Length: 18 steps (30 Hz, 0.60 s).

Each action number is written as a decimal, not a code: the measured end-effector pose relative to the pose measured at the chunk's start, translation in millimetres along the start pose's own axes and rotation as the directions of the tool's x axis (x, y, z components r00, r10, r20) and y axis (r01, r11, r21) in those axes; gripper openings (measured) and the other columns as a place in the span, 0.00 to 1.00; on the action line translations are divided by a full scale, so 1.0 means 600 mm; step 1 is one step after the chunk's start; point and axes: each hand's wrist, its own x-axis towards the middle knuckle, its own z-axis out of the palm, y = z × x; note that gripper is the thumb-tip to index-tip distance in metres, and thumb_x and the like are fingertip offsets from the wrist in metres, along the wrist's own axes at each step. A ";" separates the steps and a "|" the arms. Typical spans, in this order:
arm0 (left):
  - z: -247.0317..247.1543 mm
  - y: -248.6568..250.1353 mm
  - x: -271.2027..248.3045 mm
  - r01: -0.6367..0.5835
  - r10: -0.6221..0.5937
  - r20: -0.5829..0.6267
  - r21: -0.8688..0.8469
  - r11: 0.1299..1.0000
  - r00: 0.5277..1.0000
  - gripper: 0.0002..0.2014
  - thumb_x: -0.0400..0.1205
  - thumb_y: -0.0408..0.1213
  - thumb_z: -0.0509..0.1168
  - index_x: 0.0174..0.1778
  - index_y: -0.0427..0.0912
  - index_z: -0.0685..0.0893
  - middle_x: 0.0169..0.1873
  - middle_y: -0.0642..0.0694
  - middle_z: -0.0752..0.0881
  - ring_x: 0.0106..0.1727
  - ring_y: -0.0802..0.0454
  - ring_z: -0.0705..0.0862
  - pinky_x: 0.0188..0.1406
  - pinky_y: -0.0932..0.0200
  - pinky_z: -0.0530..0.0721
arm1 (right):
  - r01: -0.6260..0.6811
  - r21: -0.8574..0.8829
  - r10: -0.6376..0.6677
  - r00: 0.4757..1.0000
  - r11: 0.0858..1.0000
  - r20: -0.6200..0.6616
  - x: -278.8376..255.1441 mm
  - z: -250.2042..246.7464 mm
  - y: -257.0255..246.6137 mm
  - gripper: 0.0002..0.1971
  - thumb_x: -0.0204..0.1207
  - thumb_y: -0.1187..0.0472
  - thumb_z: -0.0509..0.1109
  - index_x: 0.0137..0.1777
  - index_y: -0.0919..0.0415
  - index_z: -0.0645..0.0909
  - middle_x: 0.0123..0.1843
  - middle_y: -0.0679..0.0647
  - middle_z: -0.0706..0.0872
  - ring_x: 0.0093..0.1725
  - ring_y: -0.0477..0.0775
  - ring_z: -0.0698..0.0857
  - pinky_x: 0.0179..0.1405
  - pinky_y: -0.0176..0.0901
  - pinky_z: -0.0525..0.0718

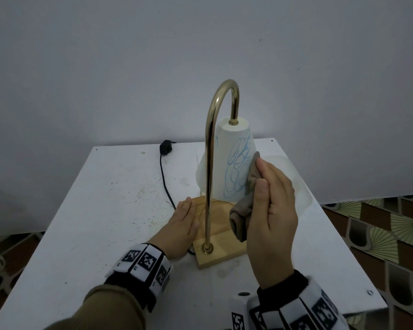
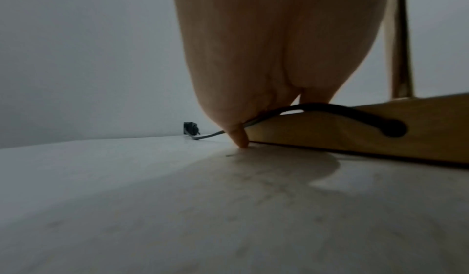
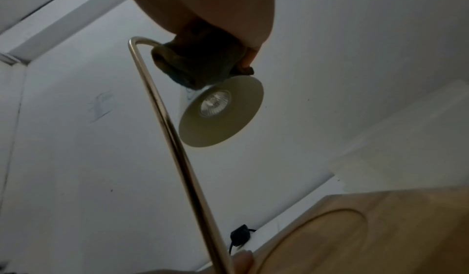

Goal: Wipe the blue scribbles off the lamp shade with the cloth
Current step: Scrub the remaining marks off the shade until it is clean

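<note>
Your right hand (image 1: 271, 220) grips the one grey-brown cloth (image 1: 244, 206), thumb and fingers curled round its bunched folds, and holds it against the white cone-shaped lamp shade (image 1: 227, 163) at the shade's 3 o'clock side. The blue scribbles (image 1: 239, 170) cover the face of the shade turned toward you, just beside the cloth at its 9 o'clock (one more faint blue stroke sits near the curved brass tube (image 1: 210, 163)). Your left hand (image 1: 183, 228) lies flat with straight fingers on the 9 o'clock edge of the square light wooden base (image 1: 221, 248); in the left wrist view one fingertip (image 2: 240, 140) touches the white tabletop (image 1: 105, 210). One black cord (image 1: 163, 177) runs from the base toward 11 o'clock, ending at one black plug (image 1: 165, 146). Underneath, the single bulb (image 3: 215, 102) shows inside the shade.
</note>
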 end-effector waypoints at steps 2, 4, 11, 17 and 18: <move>-0.001 -0.013 0.006 -0.047 0.048 -0.007 0.017 0.999 0.999 0.47 0.79 0.69 0.35 0.79 0.33 0.61 0.81 0.33 0.55 0.82 0.35 0.52 0.82 0.40 0.50 | -0.028 -0.012 0.028 1.000 1.000 0.012 0.002 -0.006 0.007 0.21 0.83 0.55 0.51 0.71 0.62 0.74 0.66 0.51 0.79 0.68 0.46 0.73 0.68 0.27 0.68; -0.015 -0.013 -0.002 -0.042 0.042 0.058 -0.004 0.999 0.997 0.50 0.71 0.71 0.50 0.83 0.44 0.46 0.83 0.52 0.39 0.83 0.51 0.37 0.83 0.45 0.48 | -0.058 -0.013 0.058 0.998 0.998 0.032 0.004 -0.009 0.009 0.22 0.83 0.54 0.51 0.70 0.61 0.75 0.65 0.48 0.79 0.68 0.46 0.74 0.68 0.28 0.69; -0.009 0.003 -0.016 0.025 -0.027 0.057 0.025 0.999 0.998 0.69 0.51 0.86 0.45 0.81 0.46 0.31 0.79 0.55 0.28 0.77 0.61 0.27 0.77 0.61 0.37 | -0.126 0.028 0.126 0.992 0.992 0.016 0.024 -0.010 0.005 0.23 0.82 0.51 0.50 0.69 0.58 0.76 0.63 0.41 0.79 0.67 0.46 0.75 0.66 0.35 0.74; 0.004 0.017 -0.032 0.048 -0.049 0.044 0.023 0.999 0.998 0.64 0.60 0.81 0.54 0.82 0.45 0.34 0.80 0.55 0.30 0.79 0.62 0.30 0.77 0.63 0.37 | -0.068 0.029 0.066 0.997 0.997 0.038 0.002 -0.010 0.006 0.21 0.83 0.54 0.51 0.71 0.59 0.74 0.66 0.48 0.79 0.67 0.52 0.76 0.67 0.43 0.76; 0.006 0.024 -0.035 0.060 -0.061 0.033 0.026 0.998 0.998 0.60 0.65 0.76 0.57 0.82 0.46 0.34 0.80 0.55 0.31 0.79 0.62 0.31 0.77 0.63 0.37 | -0.078 0.024 0.077 0.996 0.997 0.039 0.001 -0.012 0.010 0.21 0.83 0.54 0.51 0.71 0.60 0.74 0.65 0.48 0.79 0.67 0.53 0.76 0.67 0.41 0.75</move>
